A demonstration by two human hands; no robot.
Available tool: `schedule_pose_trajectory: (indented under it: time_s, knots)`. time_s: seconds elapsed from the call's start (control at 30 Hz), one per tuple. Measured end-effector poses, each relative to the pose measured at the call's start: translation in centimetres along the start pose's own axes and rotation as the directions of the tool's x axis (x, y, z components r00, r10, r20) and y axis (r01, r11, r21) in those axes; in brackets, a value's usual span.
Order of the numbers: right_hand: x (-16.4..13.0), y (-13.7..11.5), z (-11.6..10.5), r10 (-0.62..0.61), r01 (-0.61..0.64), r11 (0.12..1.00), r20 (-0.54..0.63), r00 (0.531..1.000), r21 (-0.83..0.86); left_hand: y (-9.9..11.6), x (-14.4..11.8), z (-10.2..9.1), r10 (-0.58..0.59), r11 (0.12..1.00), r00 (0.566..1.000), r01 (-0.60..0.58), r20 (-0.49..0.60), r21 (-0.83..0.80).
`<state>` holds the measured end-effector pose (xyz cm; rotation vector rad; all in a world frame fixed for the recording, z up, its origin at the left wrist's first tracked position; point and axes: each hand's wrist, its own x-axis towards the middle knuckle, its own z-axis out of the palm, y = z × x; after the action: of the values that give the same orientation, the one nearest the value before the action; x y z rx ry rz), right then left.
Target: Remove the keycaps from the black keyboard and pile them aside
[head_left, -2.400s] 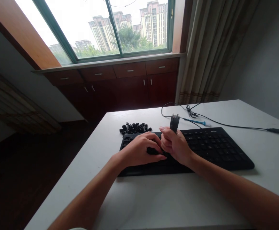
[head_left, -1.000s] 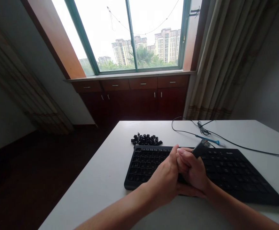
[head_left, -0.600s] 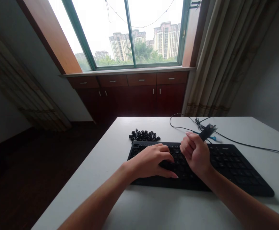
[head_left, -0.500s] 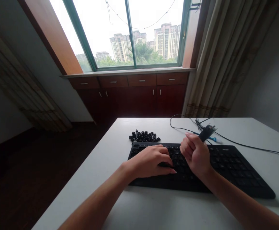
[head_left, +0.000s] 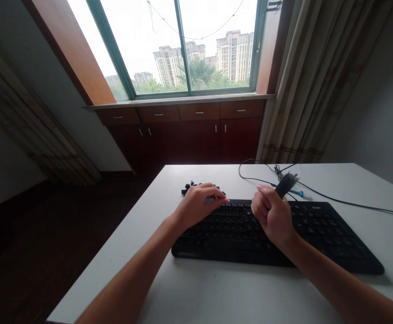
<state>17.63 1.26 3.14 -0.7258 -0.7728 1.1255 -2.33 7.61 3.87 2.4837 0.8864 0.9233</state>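
A black keyboard lies on the white table. Many keys on its left part look like bare sockets without caps. My left hand is over its upper left edge, thumb and fingertips pinched together; what is between them is hidden or too small to name. Just beyond that hand, partly covered by it, is a pile of small black keycaps. My right hand rests above the keyboard's middle, fist wrapped round a black-handled tool whose pale, metal-looking prongs point up and away.
Behind the right hand lies a blue-handled brush. A thin black cable loops across the back of the white table and runs off right. Past the table stand a dark red cabinet and a window.
My left hand has lifted off the keys and moved up and left, to the keyboard's far edge by the keycap pile. The right hand keeps its grip on the tool. The view shifts slightly.
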Motion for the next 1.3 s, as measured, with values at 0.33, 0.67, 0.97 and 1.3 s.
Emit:
schedule_pose_trajectory:
  time_s: [0.33, 0.67, 0.97, 1.3]
  knots:
    - [-0.1, -0.3, 0.2, 0.046, -0.046, 0.999, 0.04, 0.998, -0.012, -4.1, -0.4, -0.3, -0.197, 0.907, 0.966, 0.244, -0.167, 0.343]
    - [0.8, -0.7, 0.1, 0.13, -0.133, 0.991, -0.073, 0.989, -0.033, -2.2, -0.3, 0.5, -0.144, 0.922, 0.979, 0.187, -0.147, 0.34]
    - [1.2, -0.1, -0.2, 0.153, -0.156, 0.986, -0.05, 0.987, -0.051, 2.7, -0.7, 3.1, 0.232, 0.965, 0.955, -0.25, 0.183, 0.08]
    - [1.0, 0.2, 0.1, 0.112, -0.116, 0.988, -0.045, 0.993, -0.105, 3.1, -0.9, 3.9, 0.235, 0.969, 0.949, -0.245, 0.212, 0.019]
